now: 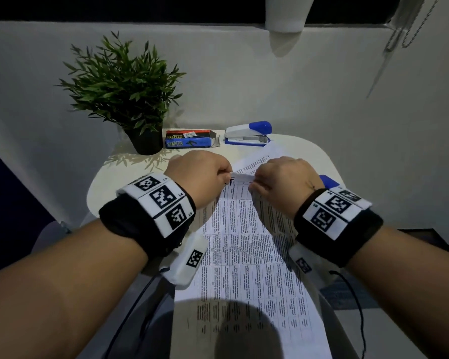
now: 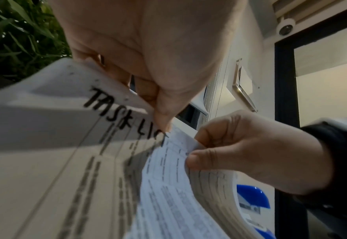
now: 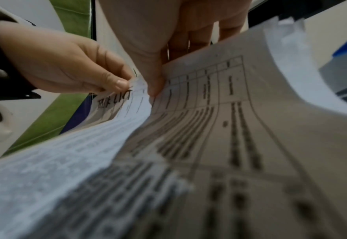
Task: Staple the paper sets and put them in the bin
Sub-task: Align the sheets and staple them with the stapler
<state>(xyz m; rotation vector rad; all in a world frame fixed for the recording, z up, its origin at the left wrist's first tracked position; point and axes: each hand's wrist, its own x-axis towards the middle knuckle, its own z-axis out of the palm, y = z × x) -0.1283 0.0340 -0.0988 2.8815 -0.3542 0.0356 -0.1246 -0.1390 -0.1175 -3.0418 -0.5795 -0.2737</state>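
Note:
A set of printed sheets (image 1: 246,255) with tables and a handwritten heading is held up over the small white table (image 1: 106,187). My left hand (image 1: 205,172) pinches the top edge of the sheets (image 2: 76,145) near the heading, thumb against fingers. My right hand (image 1: 280,180) pinches the same top edge a little to the right, thumb on the front of the paper (image 3: 219,129). A blue and white stapler (image 1: 246,134) lies at the back of the table, beyond both hands. Another sheet (image 1: 259,158) lies on the table under the held set.
A box of staples (image 1: 189,142) sits left of the stapler, next to a potted green plant (image 1: 130,99). A blue and white object (image 1: 328,181) shows behind my right wrist. A white wall (image 1: 296,86) stands behind the table.

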